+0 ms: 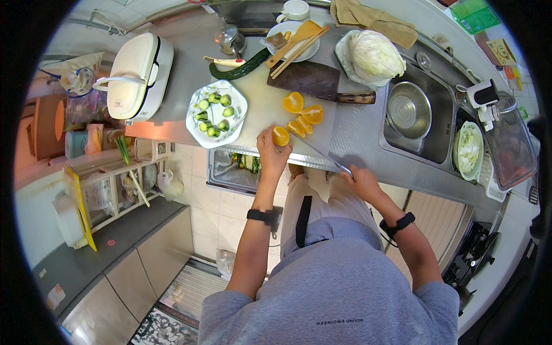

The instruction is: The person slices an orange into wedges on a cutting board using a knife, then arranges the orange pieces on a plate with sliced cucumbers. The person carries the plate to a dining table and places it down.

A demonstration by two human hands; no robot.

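On the white cutting board (254, 99), my left hand (274, 151) holds a cut orange piece (280, 136) between its fingers. My right hand (361, 183) grips the handle of a thin-bladed knife (321, 152), whose blade points towards that piece. Behind them lie several orange pieces (312, 114), cut face up. Further back rests a cleaver (306, 79) with a wooden handle. Left of my left hand stands a patterned plate (239, 101) with cucumber pieces (228, 112) set in a ring. A dark green cucumber (241, 70) and a peeler or small knife with a pale handle (230, 62) lie behind the plate.
A white plate (316, 49) bears a wooden spatula (297, 39) and chopsticks. A cabbage (374, 54) sits at the back right, beside the sink (440, 153) with its metal bowl (409, 110). A lidded white container (138, 82) stands at left. Below the counter's edge is an open bin (233, 181).
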